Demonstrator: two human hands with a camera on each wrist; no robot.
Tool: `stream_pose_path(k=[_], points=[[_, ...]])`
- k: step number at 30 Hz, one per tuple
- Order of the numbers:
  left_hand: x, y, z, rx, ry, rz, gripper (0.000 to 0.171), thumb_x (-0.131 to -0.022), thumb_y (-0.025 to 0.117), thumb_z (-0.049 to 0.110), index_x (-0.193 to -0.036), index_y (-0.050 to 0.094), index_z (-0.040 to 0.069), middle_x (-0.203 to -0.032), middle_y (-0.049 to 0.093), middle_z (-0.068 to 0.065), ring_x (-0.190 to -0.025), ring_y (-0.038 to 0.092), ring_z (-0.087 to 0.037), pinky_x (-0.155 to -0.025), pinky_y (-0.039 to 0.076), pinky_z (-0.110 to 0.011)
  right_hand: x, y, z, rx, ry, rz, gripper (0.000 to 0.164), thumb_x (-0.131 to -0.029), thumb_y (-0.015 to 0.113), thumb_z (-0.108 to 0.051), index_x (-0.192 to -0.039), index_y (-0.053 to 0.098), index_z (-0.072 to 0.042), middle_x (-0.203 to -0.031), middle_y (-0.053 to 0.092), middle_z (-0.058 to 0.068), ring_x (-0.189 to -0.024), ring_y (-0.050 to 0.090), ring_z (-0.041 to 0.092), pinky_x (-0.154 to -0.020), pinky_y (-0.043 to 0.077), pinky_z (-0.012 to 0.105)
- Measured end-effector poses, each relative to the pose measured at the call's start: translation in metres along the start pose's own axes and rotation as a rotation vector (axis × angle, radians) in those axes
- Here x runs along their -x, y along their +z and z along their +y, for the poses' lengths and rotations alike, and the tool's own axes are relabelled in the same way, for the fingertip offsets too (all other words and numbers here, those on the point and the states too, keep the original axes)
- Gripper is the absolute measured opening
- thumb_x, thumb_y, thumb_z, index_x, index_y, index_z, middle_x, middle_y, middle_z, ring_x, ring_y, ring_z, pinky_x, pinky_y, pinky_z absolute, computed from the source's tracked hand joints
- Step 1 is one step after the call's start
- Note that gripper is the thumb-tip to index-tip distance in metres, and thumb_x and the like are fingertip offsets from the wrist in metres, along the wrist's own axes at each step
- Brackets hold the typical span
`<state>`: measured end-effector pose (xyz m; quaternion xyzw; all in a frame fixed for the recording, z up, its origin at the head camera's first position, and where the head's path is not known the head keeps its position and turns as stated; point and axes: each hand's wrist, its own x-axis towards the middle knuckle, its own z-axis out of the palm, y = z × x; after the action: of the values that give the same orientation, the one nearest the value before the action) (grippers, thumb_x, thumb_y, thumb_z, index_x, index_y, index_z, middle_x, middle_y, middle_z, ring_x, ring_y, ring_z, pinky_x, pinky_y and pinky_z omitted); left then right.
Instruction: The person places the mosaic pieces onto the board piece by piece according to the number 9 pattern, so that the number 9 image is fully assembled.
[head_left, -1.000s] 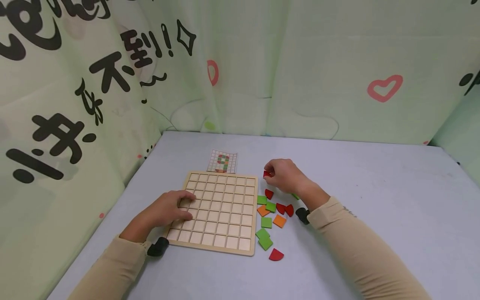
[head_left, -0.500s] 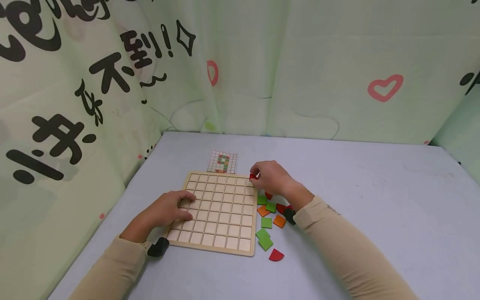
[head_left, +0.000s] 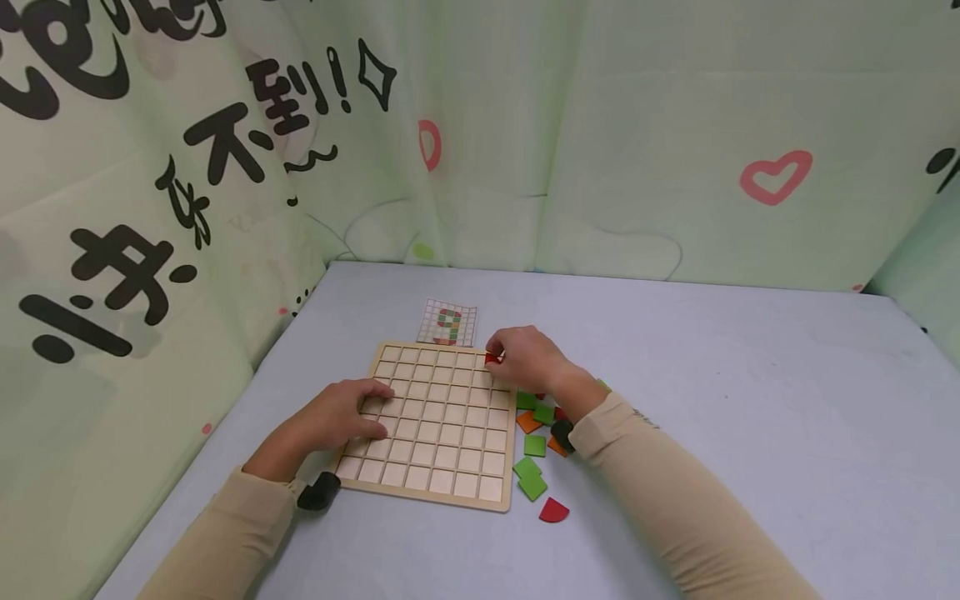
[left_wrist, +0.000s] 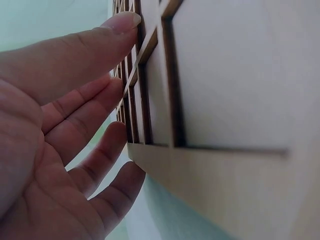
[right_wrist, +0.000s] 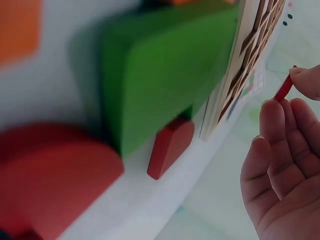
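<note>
My right hand [head_left: 528, 360] pinches a small red quarter-circle tile [right_wrist: 284, 89] between thumb and fingertips, over the upper right corner of a wooden grid board [head_left: 442, 436]. The tile is partly hidden by the fingers in the head view. At the board's left side, my left hand [head_left: 339, 414] rests with thumb and fingers spread and loosely bent on the rim and the grid. The left wrist view shows its fingertips [left_wrist: 131, 172] against the board's edge and the thumb over the cells. All the visible cells hold no coloured tiles.
Loose tiles lie right of the board: green squares [head_left: 535, 446], orange squares [head_left: 528, 422] and red quarter circles [head_left: 553, 510]. My right forearm covers some of them. A gridded card [head_left: 447, 322] with a coloured pattern lies behind the board. A printed curtain [head_left: 630, 142] hangs behind the table.
My right hand has carried the red quarter-circle tile leftward, from beside the board to over its upper right corner. The left hand stays in place on the board.
</note>
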<state>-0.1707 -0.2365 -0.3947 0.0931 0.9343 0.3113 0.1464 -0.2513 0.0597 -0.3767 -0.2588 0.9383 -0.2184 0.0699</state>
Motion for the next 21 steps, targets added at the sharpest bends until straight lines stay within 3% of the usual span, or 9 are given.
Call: stream_pose_path(k=[14, 21], points=[[0.001, 0.001, 0.000, 0.008, 0.006, 0.008, 0.049, -0.083, 0.081, 0.014, -0.128, 0.063, 0.008, -0.140, 0.054, -0.019, -0.131, 0.046, -0.037, -0.102, 0.041, -0.052, -0.006, 0.009, -0.012, -0.036, -0.025, -0.025, 0.015, -0.092, 0.066, -0.013, -0.105, 0.068, -0.004, -0.097, 0.067, 0.005, -0.082, 0.057, 0.020, -0.076, 0.050, 0.032], [0.000, 0.001, 0.002, -0.001, 0.007, 0.007, 0.049, -0.083, 0.081, 0.015, -0.128, 0.063, 0.008, -0.140, 0.054, -0.018, -0.130, 0.047, -0.037, -0.102, 0.041, -0.052, -0.009, 0.011, -0.019, -0.049, -0.023, -0.039, 0.022, -0.093, 0.067, -0.013, -0.110, 0.068, -0.001, -0.101, 0.068, 0.007, -0.086, 0.058, 0.020, -0.083, 0.052, 0.033]])
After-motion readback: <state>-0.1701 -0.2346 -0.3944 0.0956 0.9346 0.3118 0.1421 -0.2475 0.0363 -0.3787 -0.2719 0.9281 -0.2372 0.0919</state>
